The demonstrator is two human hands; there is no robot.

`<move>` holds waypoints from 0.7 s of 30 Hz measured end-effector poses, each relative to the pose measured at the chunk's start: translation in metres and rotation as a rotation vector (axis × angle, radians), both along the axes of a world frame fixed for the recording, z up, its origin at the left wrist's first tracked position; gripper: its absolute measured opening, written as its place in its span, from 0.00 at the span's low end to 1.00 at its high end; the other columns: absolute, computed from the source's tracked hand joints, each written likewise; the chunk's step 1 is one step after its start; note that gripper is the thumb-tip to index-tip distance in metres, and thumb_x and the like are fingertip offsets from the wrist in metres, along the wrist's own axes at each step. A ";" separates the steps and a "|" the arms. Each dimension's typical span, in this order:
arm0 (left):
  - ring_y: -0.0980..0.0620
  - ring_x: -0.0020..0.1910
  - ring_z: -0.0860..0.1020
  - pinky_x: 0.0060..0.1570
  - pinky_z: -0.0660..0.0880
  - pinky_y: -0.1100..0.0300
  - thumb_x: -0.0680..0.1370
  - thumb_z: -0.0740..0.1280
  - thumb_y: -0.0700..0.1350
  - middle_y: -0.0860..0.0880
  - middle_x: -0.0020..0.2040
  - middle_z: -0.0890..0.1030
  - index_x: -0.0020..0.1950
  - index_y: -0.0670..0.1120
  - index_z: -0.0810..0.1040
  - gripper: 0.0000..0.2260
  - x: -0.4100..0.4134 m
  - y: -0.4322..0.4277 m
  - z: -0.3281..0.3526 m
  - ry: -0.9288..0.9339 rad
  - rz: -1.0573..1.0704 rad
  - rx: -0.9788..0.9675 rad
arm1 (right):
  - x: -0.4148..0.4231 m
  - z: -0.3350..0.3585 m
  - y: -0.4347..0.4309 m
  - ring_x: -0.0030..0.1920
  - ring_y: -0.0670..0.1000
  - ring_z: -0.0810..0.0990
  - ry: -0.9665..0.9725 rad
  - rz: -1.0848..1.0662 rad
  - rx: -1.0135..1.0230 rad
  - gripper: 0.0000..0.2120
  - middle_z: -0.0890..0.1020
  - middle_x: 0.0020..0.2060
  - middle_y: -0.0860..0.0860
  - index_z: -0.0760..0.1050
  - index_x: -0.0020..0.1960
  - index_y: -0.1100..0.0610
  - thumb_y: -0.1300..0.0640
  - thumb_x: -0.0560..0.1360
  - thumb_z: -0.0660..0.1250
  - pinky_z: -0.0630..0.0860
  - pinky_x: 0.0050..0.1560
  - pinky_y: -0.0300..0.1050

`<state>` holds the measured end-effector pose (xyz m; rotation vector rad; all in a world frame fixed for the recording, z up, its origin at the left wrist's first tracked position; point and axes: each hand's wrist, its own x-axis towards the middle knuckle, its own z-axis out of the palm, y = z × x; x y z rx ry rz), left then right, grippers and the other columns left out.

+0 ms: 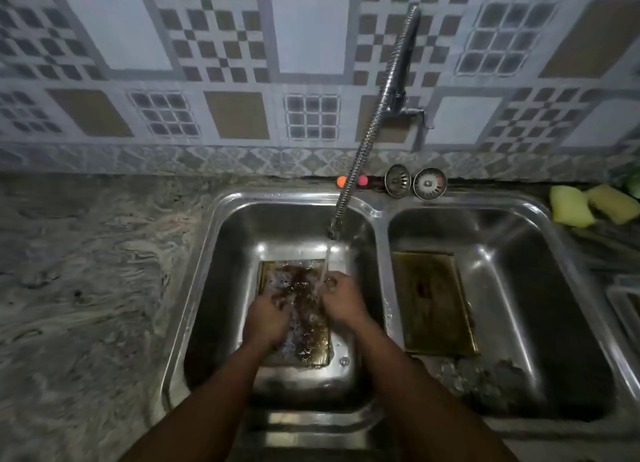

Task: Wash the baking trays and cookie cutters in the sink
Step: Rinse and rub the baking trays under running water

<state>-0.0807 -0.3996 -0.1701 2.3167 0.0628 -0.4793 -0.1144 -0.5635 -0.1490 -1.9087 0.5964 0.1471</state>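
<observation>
Our left hand (266,317) and right hand (341,300) rest on the flat, rectangular brassy tray (308,326) in the smooth steel left basin (221,246); whether they grip it we cannot tell; the basin walls stand close around

We see a dim, murky picture with a cold bluish cast. The brightest spots are small glints on the rim of the steel sink (242,195) beyond the left hand (266,319) and on the basin walls to either side. Both it and the right hand (341,302) are soft with blur, as is the water (323,274) between them. The tiled wall (207,45) far beyond the hands bows at the edges, and the worktop (86,271) left of the left hand smears.
</observation>
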 end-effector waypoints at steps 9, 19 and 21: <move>0.38 0.50 0.80 0.49 0.79 0.49 0.70 0.65 0.53 0.39 0.53 0.81 0.61 0.46 0.79 0.22 0.032 0.040 -0.070 0.035 -0.173 0.240 | -0.011 -0.077 0.029 0.49 0.50 0.79 0.208 0.040 -0.150 0.11 0.76 0.50 0.46 0.70 0.57 0.43 0.45 0.78 0.55 0.79 0.53 0.54; 0.38 0.63 0.71 0.63 0.72 0.47 0.71 0.67 0.40 0.39 0.62 0.74 0.69 0.45 0.75 0.25 0.042 0.041 -0.090 0.109 -0.051 0.220 | -0.006 -0.074 0.046 0.48 0.55 0.80 0.138 -0.048 -0.512 0.10 0.80 0.49 0.51 0.75 0.54 0.51 0.58 0.74 0.61 0.78 0.47 0.50; 0.38 0.62 0.72 0.63 0.71 0.46 0.72 0.67 0.39 0.38 0.62 0.75 0.67 0.42 0.76 0.22 0.040 0.041 -0.089 0.114 -0.038 0.231 | -0.009 -0.072 0.049 0.46 0.54 0.80 0.058 -0.082 -0.476 0.08 0.80 0.46 0.52 0.76 0.52 0.54 0.59 0.74 0.63 0.78 0.45 0.48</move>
